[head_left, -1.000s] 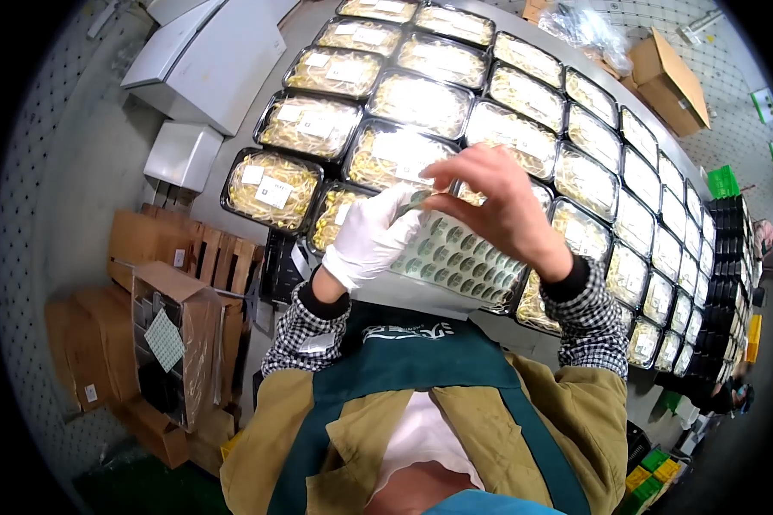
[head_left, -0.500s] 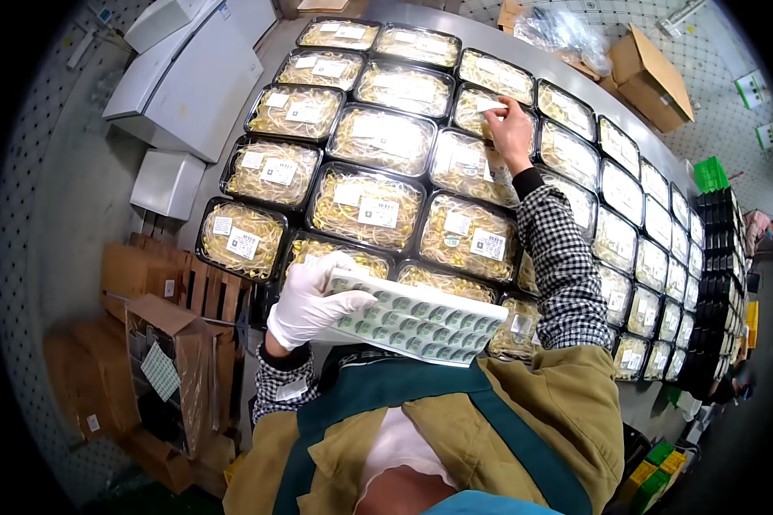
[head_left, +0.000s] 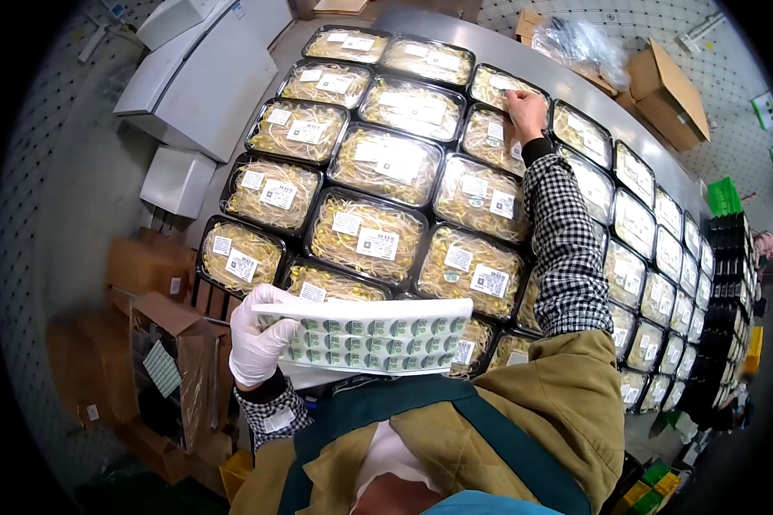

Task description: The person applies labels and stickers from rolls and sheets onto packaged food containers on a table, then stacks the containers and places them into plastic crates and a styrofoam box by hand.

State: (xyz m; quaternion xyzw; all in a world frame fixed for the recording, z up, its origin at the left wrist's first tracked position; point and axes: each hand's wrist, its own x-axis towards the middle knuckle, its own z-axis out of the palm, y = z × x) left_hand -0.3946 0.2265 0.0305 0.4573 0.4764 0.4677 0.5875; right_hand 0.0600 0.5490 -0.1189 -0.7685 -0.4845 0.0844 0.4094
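Observation:
My left hand (head_left: 262,336), in a white glove, grips the left end of a sheet of round green stickers (head_left: 374,339) in front of my chest. The sheet's far edge is folded or curled over, showing white. Stretched out, my bare right hand (head_left: 526,113) has its fingers pinched together at the lid of a bean sprout tray (head_left: 492,84) in the far row. Whatever is between those fingertips is hidden. Nearer trays carry white labels, and a green round sticker (head_left: 451,276) shows on one tray of sprouts (head_left: 470,266).
Rows of packed sprout trays (head_left: 378,163) cover the metal table (head_left: 455,30). Stacked black trays (head_left: 730,283) stand at the right. Cardboard boxes (head_left: 155,275) are on the left, and an open carton (head_left: 666,94) lies beyond the table.
My right hand has moved from the second tray in its column to the farthest one. My left hand and the sticker sheet have shifted left, the sheet now more level.

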